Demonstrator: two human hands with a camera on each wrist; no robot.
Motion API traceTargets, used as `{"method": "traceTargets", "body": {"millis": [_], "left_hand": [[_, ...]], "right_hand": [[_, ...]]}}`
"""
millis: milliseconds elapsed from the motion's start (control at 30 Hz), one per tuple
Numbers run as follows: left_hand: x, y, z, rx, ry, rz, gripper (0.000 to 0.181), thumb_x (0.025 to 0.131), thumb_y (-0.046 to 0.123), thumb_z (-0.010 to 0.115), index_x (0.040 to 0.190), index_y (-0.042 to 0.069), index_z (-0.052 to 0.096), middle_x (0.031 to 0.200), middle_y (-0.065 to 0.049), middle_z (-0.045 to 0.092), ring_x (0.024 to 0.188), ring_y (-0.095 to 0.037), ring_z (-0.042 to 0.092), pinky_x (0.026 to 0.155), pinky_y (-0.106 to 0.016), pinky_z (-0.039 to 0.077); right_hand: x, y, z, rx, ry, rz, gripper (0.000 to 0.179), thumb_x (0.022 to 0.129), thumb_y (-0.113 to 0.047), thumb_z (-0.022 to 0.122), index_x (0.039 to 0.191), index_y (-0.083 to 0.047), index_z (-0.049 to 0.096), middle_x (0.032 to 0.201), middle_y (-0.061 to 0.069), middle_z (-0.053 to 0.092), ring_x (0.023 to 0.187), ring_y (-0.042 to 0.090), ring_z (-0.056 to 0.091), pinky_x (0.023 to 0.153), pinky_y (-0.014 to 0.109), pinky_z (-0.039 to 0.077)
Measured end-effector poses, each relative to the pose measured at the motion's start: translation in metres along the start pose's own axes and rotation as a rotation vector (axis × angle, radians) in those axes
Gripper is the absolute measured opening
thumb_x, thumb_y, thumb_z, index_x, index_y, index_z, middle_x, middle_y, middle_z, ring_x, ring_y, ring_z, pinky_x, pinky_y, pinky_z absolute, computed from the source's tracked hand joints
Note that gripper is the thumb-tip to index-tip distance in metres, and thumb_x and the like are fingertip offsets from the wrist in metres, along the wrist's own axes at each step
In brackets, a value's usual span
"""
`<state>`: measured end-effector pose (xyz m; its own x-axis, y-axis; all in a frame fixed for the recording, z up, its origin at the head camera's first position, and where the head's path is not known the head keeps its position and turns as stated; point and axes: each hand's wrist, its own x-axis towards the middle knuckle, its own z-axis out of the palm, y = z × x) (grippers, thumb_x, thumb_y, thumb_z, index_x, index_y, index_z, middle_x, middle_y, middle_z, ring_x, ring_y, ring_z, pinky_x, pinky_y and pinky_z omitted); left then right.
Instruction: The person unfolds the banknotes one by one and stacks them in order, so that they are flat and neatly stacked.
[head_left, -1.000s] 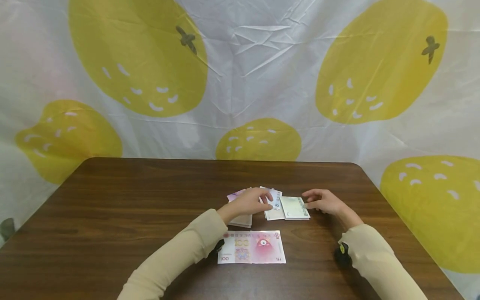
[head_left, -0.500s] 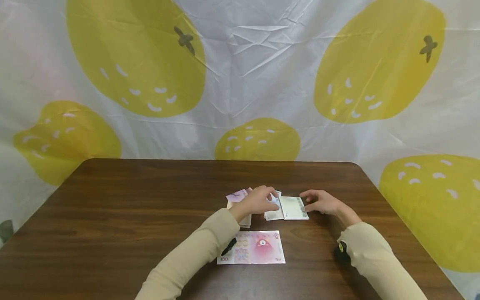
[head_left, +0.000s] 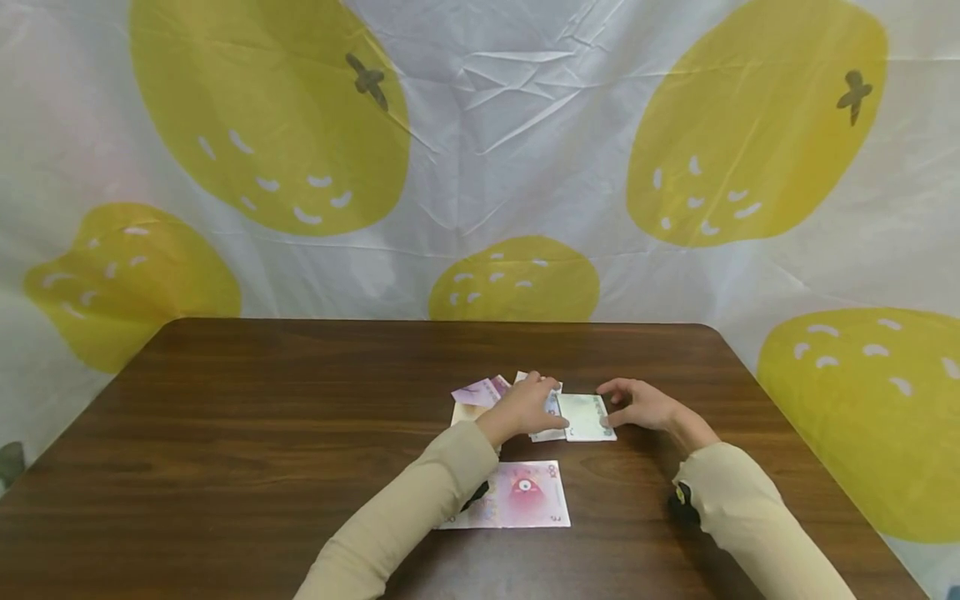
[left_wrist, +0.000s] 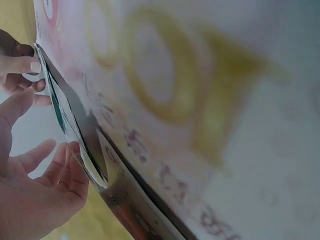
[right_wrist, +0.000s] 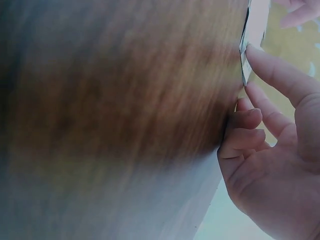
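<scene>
A pale green folded banknote (head_left: 582,416) lies on the right side of a loose group of play notes. My right hand (head_left: 649,406) pinches its right edge, thumb on the near part and index finger at the far corner. From the left, my left hand (head_left: 521,408) reaches over the notes, its thumb at the green note's left edge and its fingers arched. In the left wrist view that hand (left_wrist: 40,195) has its fingers spread beside the notes' edges. A bluish note (head_left: 553,406) shows partly beneath it, and a purple note (head_left: 475,392) sticks out behind its wrist.
A pink 100 note (head_left: 528,493) lies flat nearer the front, its left part covered by my left sleeve (head_left: 420,492). Everything rests on a brown wooden table (head_left: 262,433), with a lemon-printed cloth (head_left: 525,167) hanging behind its far edge.
My left hand has moved to the right, from over the purple and bluish notes to the green note's left edge. My right hand has shifted very slightly left at the green note.
</scene>
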<state>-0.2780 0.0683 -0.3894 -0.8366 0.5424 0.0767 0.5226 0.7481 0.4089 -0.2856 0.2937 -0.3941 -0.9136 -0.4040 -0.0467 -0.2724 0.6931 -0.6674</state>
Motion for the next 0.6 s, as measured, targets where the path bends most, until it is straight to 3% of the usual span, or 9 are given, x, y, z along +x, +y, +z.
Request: {"method": "traceTargets", "body": {"millis": [300, 600], "left_hand": [[0.001, 0.003, 0.003, 0.117, -0.028, 0.02, 0.054, 0.071, 0.037, 0.07, 0.114, 0.008, 0.055, 0.102, -0.008, 0.048, 0.086, -0.021, 0.05, 0.071, -0.026, 0.04], [0.0, 0.005, 0.003, 0.153, -0.054, -0.007, 0.053, 0.071, 0.038, 0.07, 0.112, 0.009, 0.056, 0.106, -0.009, 0.047, 0.091, -0.024, 0.048, 0.074, -0.029, 0.041]], "right_hand": [[0.001, -0.004, 0.001, 0.023, -0.035, 0.048, 0.046, 0.067, -0.009, 0.074, 0.104, 0.004, 0.05, 0.09, 0.014, 0.047, 0.084, 0.029, 0.043, 0.071, 0.035, 0.033], [0.0, -0.011, 0.002, 0.028, -0.068, 0.073, 0.048, 0.066, -0.009, 0.075, 0.102, 0.005, 0.047, 0.086, 0.012, 0.044, 0.078, 0.023, 0.041, 0.068, 0.032, 0.032]]}}
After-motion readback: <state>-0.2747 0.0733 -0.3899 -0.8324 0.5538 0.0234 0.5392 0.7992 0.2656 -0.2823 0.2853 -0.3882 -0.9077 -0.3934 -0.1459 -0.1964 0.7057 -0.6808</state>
